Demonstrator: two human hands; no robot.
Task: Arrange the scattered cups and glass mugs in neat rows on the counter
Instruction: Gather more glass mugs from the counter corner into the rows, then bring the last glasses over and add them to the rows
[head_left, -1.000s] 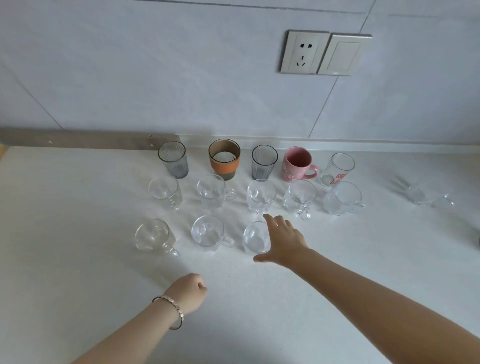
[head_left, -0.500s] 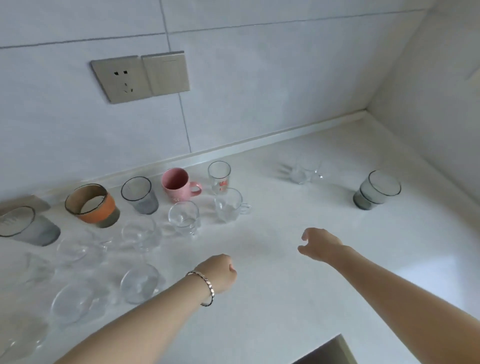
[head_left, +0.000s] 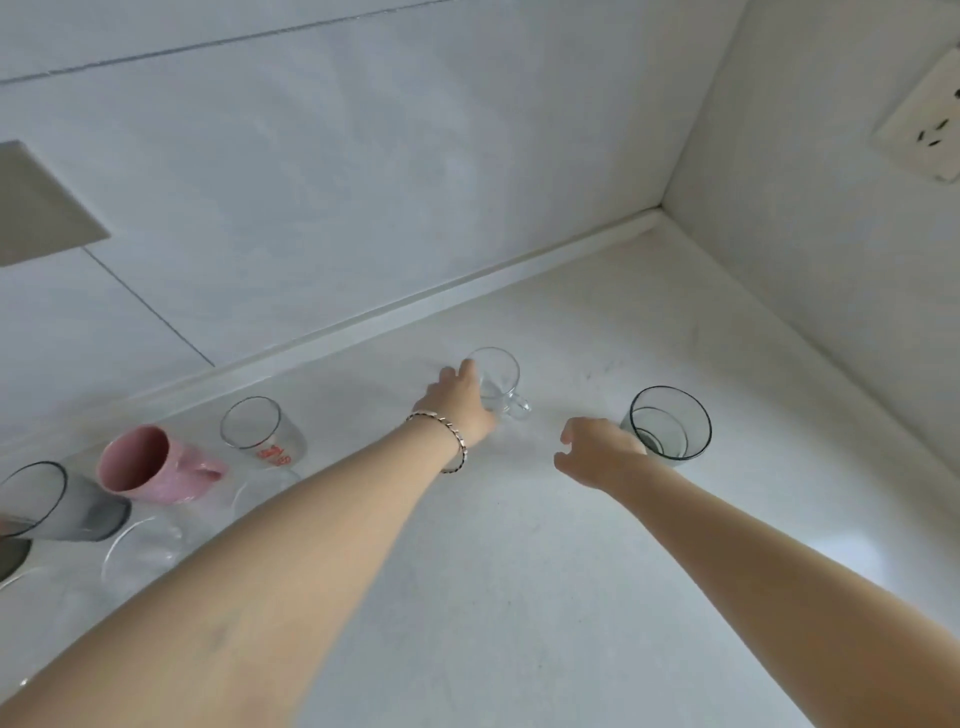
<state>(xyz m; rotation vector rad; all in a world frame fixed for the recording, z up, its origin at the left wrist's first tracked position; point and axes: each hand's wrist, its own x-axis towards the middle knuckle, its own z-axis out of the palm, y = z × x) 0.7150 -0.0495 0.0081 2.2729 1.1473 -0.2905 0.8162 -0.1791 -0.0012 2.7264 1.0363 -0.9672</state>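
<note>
A clear glass mug (head_left: 498, 376) stands upright on the white counter (head_left: 519, 597) near the back wall, its handle pointing right. My left hand (head_left: 457, 402), with a bracelet on the wrist, is wrapped around the mug's left side. To the right stands a grey tinted tumbler (head_left: 672, 423). My right hand (head_left: 597, 452) sits against the tumbler's left side with its fingers spread and curled, not closed around it.
At the left edge stand the rows: a pink mug (head_left: 143, 462), a glass with red print (head_left: 260, 431), a grey tumbler (head_left: 52, 504) and clear glasses (head_left: 140, 545), partly hidden by my left arm. The two walls meet in a corner at the back right, and a socket (head_left: 930, 130) is on the right wall.
The view has swung right towards the corner. My left hand has reached forward and closed on the clear mug. My right hand has moved right, up to the grey tumbler.
</note>
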